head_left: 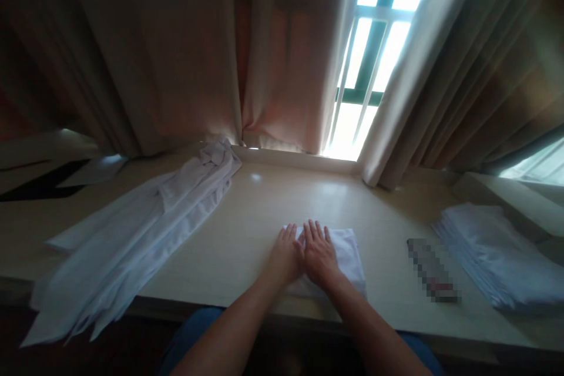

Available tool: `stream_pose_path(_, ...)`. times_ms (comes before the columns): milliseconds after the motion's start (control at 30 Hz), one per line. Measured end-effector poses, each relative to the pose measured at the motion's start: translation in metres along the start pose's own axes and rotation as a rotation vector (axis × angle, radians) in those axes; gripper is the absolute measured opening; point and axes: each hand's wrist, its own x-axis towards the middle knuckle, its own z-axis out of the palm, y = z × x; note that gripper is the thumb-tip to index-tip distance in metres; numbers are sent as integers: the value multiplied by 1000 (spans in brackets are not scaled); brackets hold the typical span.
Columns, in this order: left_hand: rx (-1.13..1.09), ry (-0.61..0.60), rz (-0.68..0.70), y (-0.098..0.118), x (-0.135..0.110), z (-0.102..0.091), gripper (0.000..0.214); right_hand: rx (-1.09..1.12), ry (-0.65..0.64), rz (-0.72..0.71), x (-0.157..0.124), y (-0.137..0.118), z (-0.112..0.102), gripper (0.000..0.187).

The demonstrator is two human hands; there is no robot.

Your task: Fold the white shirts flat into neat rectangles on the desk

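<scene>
A small folded white cloth lies on the pale countertop near its front edge. My left hand and my right hand rest side by side on the cloth's left part. Both lie palm down with fingers stretched flat, thumbs touching. Neither hand grips anything.
A long loose heap of white cloths trails off the counter's left front edge. A stack of folded white cloths sits at the right. A blurred flat object lies between that stack and my hands. Curtains and a bright window stand behind.
</scene>
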Motion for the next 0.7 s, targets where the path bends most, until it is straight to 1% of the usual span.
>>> stream_pose_path(67,17,-27,38,-2,0,-1,58,60,-21,18,-9,-18,8,62)
stream_pose_path(133,34,-31,54,-2,0,-3,58,88,-19,80,-20,-19,15,62)
stream_pose_path(233,57,-17,38,3,2,-6,57,70,-2,142,-36,-1,19,66)
stream_pose_path(333,79,-42,-8,10,6,-9,58,26,-7,178,-52,22,16,70)
stream_pose_path(433,85,-67,-32,13,9,-13,60,-4,3,239,-66,39,12,76)
stream_pose_path(567,89,-100,-40,15,10,-15,62,1,-13,330,-82,53,10,83)
stream_pose_path(700,102,-97,-50,17,8,-16,63,7,-60,361,-86,59,8,87)
